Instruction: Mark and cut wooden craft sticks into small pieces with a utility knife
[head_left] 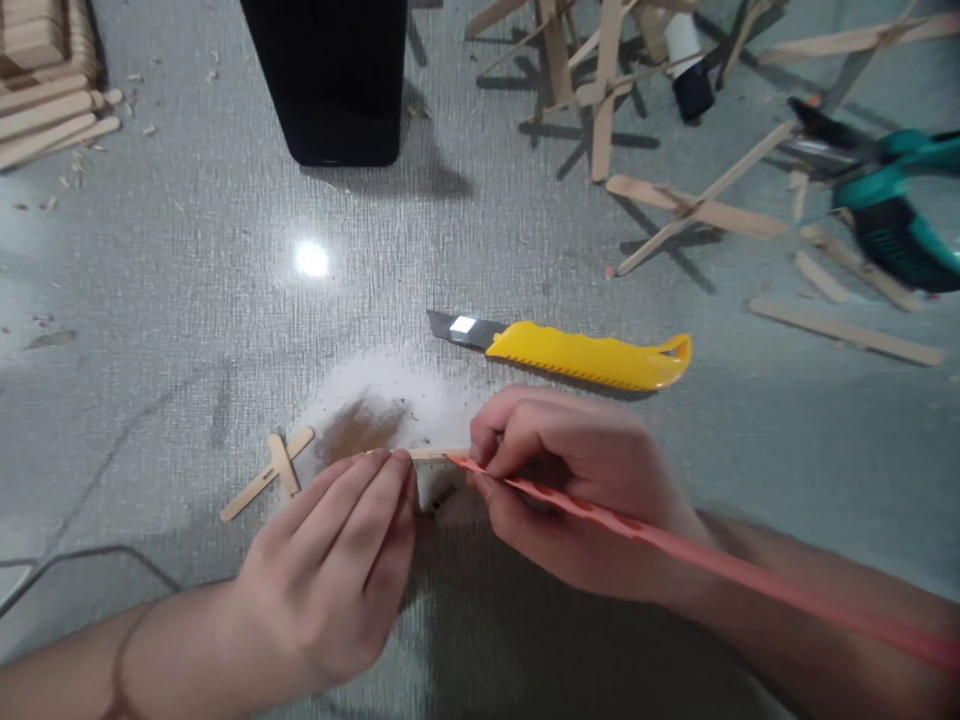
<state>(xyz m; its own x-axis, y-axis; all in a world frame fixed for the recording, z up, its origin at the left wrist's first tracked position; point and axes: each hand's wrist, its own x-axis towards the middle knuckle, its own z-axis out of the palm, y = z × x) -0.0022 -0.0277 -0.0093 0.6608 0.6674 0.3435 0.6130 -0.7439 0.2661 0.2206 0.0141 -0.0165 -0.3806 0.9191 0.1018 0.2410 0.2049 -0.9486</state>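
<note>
My left hand (337, 560) presses a thin wooden stick (431, 455) between its closed fingers, with part of the stick hidden under them. In my right hand (577, 490) is a red pencil (675, 545), pinched near its point, and the tip touches the stick between the two hands. Under the stick, a small clear piece with fine marks, perhaps a ruler, shows partly. A yellow utility knife (589, 355) with its blade out lies just beyond my right hand. Left of my left hand rest two crossed sticks (281, 465).
A black object (337, 80) stands at the top. Stacked sticks (45, 110) sit at the top left. Crossed wooden pieces (600, 90), a glue-like tube (686, 70), teal-handled pliers (900, 200) and loose sticks (847, 330) lie at the right. A cable (97, 550) runs at the left.
</note>
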